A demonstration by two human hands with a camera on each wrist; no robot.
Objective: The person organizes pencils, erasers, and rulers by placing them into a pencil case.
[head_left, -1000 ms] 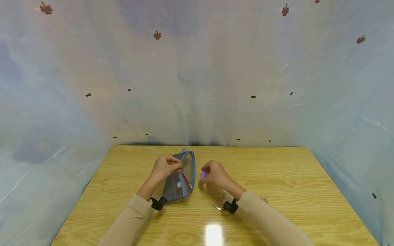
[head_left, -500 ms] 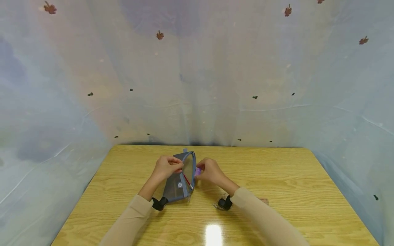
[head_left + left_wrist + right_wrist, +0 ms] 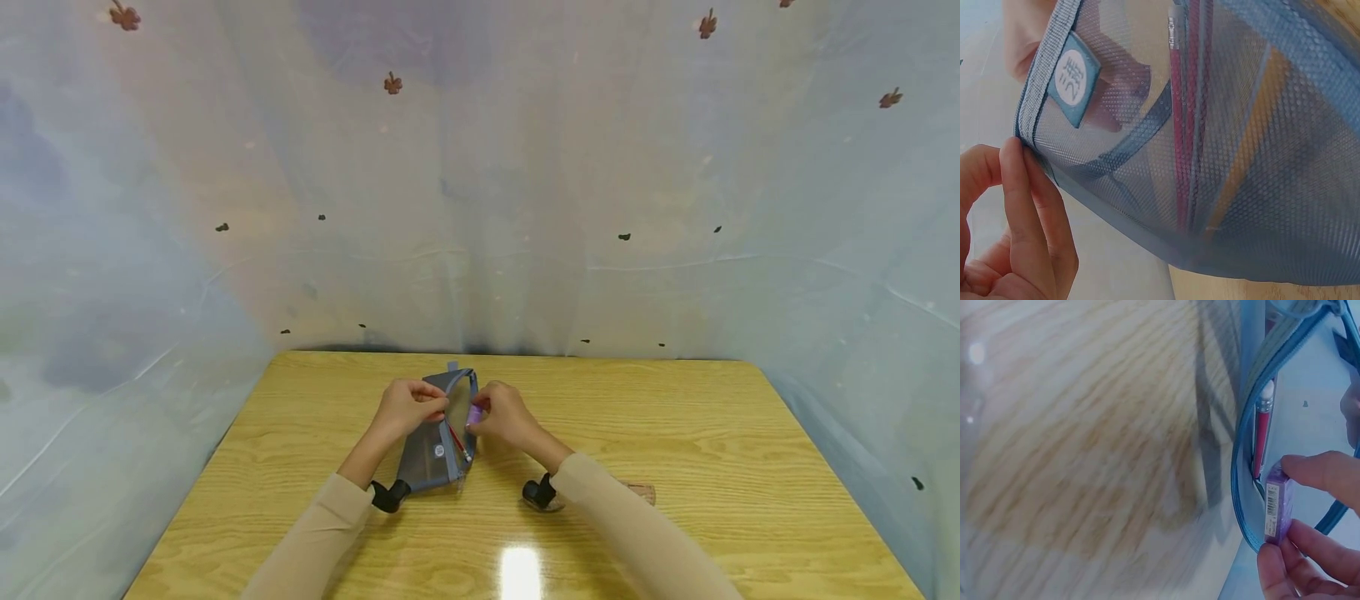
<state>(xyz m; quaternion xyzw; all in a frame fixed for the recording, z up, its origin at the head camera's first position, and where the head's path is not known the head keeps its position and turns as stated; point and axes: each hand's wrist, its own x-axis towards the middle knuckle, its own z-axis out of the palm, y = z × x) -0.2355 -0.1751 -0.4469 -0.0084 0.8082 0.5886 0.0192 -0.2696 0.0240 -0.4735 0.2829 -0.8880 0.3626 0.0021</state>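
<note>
A blue-grey mesh pencil pouch lies unzipped at the middle of the table, its mouth facing right. My left hand pinches the zipper edge on the near side of the mouth. With thumb and fingertips my right hand holds a small purple eraser, a barcode label on its narrow side. The eraser is at the pouch's opening, beside the zipper rim. A red pencil with a white eraser tip pokes up inside. Through the mesh, the left wrist view also shows a yellow-orange stick.
Under my right forearm lies a flat item with a brownish end, mostly hidden by the sleeve. The wooden table reaches back to a pale patterned curtain. A small zipper charm hangs at the pouch's near corner.
My right hand has moved left with the eraser, from beside the pouch to its open mouth. The left hand keeps its pinch on the zipper edge.
</note>
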